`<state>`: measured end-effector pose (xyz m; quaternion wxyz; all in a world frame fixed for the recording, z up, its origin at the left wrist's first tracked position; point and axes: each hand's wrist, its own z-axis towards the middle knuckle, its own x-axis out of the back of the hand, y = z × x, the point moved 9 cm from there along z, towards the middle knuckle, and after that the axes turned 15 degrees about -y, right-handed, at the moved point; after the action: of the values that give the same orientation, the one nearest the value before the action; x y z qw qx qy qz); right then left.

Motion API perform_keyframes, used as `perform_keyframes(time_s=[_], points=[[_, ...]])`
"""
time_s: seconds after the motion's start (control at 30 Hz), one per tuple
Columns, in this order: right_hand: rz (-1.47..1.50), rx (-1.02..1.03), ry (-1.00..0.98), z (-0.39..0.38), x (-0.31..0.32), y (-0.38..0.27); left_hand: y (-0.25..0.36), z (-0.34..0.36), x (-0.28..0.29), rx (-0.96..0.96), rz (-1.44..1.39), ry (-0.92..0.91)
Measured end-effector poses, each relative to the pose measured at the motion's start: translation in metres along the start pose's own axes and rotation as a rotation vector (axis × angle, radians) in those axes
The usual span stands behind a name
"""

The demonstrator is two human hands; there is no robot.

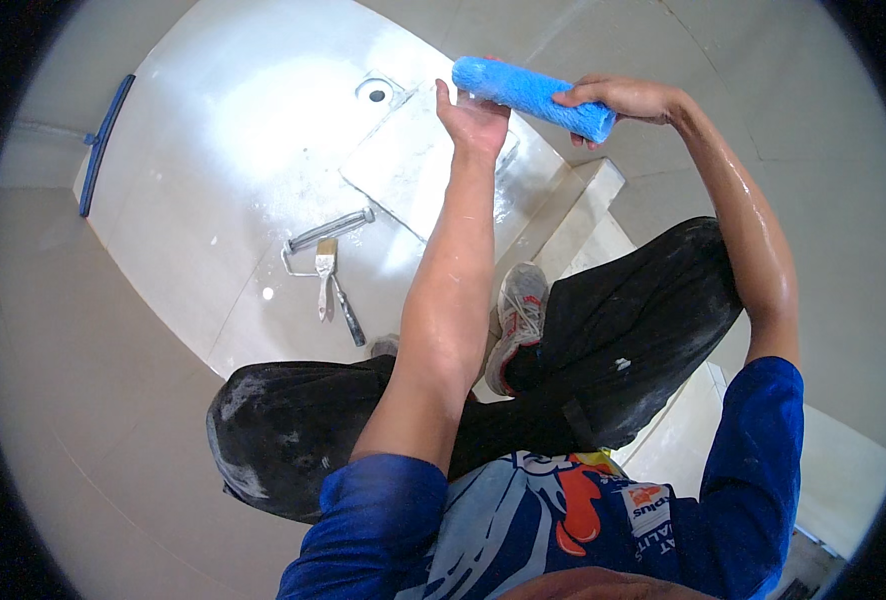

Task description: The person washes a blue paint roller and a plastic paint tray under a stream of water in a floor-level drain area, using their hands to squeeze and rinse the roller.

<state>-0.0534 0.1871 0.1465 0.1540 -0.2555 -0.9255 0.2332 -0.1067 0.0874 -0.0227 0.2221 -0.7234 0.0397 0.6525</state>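
Observation:
A fluffy blue paint roller cover (533, 97) is held up off the floor, slanting down to the right. My right hand (623, 97) grips its right end, with the thumb on top and fingertips showing below. Under its left end lies my left hand (478, 122), palm up, thumb standing apart to the side. The fingers of that hand are mostly behind the cover, with a bit of fingertip above its top edge. Both forearms look wet. On the floor to the left lie a bare roller frame (333, 230) with a dark handle and a paintbrush (326, 270) across it.
Shiny wet floor tiles (233, 200) surround a round floor drain (375, 93). A blue floor squeegee (108, 145) rests by the left wall. A low tiled ledge (598, 185) runs along the right, near my shoe (516, 315). My bent knees flank the space below.

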Motion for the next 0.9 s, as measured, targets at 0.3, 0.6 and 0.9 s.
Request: perform_keyframes(time_s=[0.3,0.6,0.9], points=[[0.187,0.047,-0.057,0.005,-0.004,0.003,0.003,0.014,-0.040,-0.011,0.014,-0.061],[-0.547,0.136,0.456,0.008,0.031,-0.017,0.033,0.034,-0.039,-0.108,0.358,0.063],[-0.249,0.066,0.475,0.010,0.033,-0.029,-0.022,0.015,-0.027,-0.017,0.316,0.112]])
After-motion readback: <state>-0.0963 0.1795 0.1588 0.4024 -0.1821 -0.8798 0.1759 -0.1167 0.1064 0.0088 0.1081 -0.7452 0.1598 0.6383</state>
